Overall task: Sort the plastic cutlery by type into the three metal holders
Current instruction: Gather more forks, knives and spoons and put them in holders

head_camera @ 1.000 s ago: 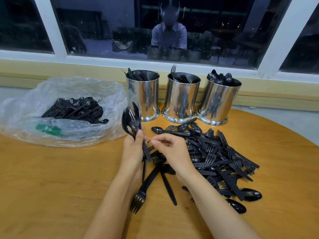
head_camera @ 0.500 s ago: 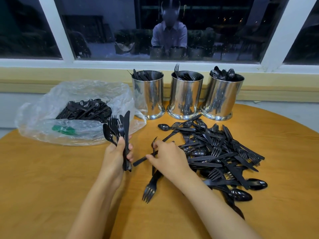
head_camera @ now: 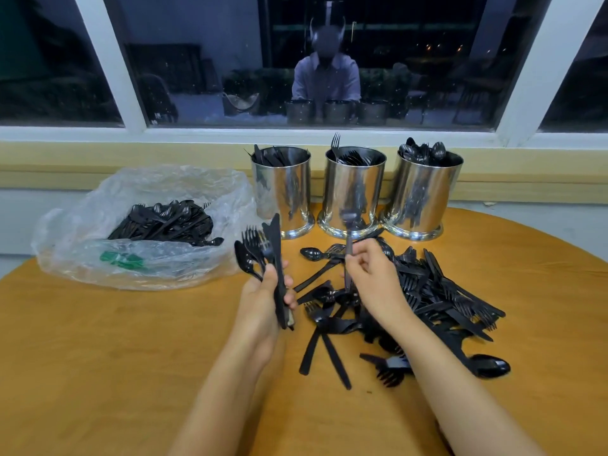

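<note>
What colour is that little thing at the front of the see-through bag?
Green: the small piece in the clear plastic bag, seen in the head view.

A round wooden table (head_camera: 98,373) with an orange-brown top is set near a wall. Behind it a pale yellow ledge (head_camera: 131,159) is seen running beneath a wide window (head_camera: 197,60), which is divided by slanting white frame bars (head_camera: 108,60). The glass is dark, and the room is dimly mirrored in it. A few small lights (head_camera: 427,47) are picked out far off. A strip of grey floor (head_camera: 543,222) is shown beyond the table's right edge. The tabletop is brightly and evenly lit.
</note>
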### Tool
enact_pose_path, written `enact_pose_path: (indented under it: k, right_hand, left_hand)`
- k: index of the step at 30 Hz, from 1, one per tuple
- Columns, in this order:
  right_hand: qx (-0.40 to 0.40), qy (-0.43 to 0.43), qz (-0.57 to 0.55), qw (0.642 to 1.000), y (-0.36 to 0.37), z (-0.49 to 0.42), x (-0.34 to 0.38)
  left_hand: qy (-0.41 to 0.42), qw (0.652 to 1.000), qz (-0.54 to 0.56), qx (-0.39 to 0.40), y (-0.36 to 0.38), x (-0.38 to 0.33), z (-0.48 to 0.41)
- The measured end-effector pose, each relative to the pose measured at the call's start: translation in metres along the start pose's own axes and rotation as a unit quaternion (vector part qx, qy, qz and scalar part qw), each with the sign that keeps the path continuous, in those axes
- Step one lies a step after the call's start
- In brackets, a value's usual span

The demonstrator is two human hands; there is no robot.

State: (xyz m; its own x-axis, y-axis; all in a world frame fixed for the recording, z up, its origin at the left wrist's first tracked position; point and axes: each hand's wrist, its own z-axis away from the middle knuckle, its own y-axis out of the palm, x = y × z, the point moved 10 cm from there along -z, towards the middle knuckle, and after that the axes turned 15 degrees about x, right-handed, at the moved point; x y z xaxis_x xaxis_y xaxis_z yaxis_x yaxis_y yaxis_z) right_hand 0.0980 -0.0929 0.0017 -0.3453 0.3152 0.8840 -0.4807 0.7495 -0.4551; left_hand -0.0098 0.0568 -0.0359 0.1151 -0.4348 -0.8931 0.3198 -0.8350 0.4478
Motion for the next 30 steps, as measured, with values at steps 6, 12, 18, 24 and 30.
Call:
enact_pose_path:
  k: [6,12,18,24,30]
  right_hand:
    - [-0.056,-0.011,-0.112,0.992,-0.055,0.013,-0.029]
    - [-0.084,-0.034,-0.118,0.989,-0.067,0.029,-0.039]
    - [-0.048,-0.039,-0.096,0.993,-0.049,0.029,-0.026]
    - [-0.071,-0.001,-0.186,0.980,-0.046,0.033,-0.039]
    - [0.034,0.023,-0.209,0.977,-0.022,0.030,-0.032]
  left_hand:
    - [-0.018,0.999,0.017,0.040,0.075,0.037,-0.043]
    - [-0.005,0.997,-0.037,0.072,0.094,0.059,-0.054]
    - [0.013,0.993,-0.095,0.066,0.083,0.053,-0.048]
    - [0.018,0.992,-0.104,0.063,0.082,0.051,-0.045]
    - [0.015,0.990,-0.115,0.076,0.085,0.051,-0.042]
